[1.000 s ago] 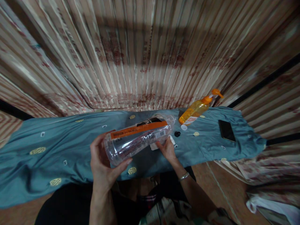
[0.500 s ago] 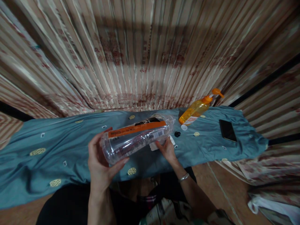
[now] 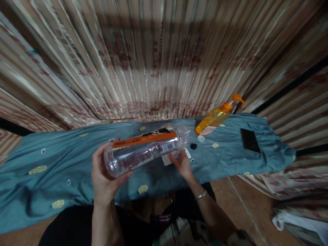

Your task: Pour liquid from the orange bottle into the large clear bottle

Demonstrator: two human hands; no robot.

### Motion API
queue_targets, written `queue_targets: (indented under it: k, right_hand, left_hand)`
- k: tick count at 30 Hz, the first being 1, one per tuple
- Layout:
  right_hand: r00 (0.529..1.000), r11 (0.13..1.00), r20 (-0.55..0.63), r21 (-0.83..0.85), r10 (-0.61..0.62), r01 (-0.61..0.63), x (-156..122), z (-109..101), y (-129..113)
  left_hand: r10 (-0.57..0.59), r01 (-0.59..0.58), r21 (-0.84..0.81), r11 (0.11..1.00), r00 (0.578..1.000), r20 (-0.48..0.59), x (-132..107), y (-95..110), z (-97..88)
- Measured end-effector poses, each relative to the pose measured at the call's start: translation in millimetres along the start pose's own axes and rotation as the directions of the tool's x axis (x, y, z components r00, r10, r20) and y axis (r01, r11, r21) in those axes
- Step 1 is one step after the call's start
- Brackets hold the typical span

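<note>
My left hand point(image 3: 104, 176) wraps round the base of a large clear plastic bottle point(image 3: 143, 157) with an orange and black label and a barcode. The bottle is tilted, its neck pointing right over the blue cloth. Just below the neck end, my right hand point(image 3: 183, 165) is closed on a white tissue point(image 3: 167, 160); some of its fingers are hidden, and part of the tissue shows past them. A black cap point(image 3: 193, 146) and a round white disc point(image 3: 201, 138) lie to the right of the bottle's neck.
An orange pump bottle point(image 3: 214, 119) with yellow liquid stands at the back right. A dark phone point(image 3: 250, 140) lies near the right end of the blue cloth point(image 3: 77, 147). Pleated curtains point(image 3: 159, 68) hang close behind and at the sides, with black bars at both ends.
The plastic bottle has shifted a little to the left, together with my left hand. My right hand stays nearly in place by the tissue.
</note>
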State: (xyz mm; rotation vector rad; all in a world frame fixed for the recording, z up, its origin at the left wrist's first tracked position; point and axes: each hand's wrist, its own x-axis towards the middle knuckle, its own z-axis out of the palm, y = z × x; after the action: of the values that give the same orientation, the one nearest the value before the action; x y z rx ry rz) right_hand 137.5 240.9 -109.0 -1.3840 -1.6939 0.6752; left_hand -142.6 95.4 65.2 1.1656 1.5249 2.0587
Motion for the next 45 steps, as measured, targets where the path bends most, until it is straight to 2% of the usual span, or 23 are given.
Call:
queue_targets:
  k: [10,17,24,30,38,45]
  right_hand:
    - [0.993,0.993,0.018,0.026,0.114,-0.114,0,-4,-11]
    - [0.991,0.990,0.041,0.062,0.125,-0.128,-1,-9,-10]
    - [0.985,0.986,0.102,0.083,0.137,-0.145,-1,-16,-7]
    - [0.984,0.984,0.120,0.106,0.133,-0.146,7,-24,-11]
    - [0.979,0.982,0.164,0.125,0.123,-0.145,19,-30,-13]
    - [0.978,0.980,0.155,0.120,0.141,-0.160,16,-28,-16]
  left_hand:
    - [-0.019,0.019,-0.013,1.000,0.999,0.027,10,-7,-8.8]
    - [0.048,-0.050,0.067,0.996,0.998,0.035,15,-12,-12.3]
    - [0.049,-0.051,0.131,0.990,0.999,0.021,6,-2,-17.3]
    - [0.033,-0.034,0.124,0.992,0.999,0.004,1,8,-10.4]
    - [0.009,0.002,0.211,0.978,0.999,-0.051,-12,6,-8.1]
    - [0.039,-0.055,0.258,0.965,0.997,0.064,-5,6,-8.4]
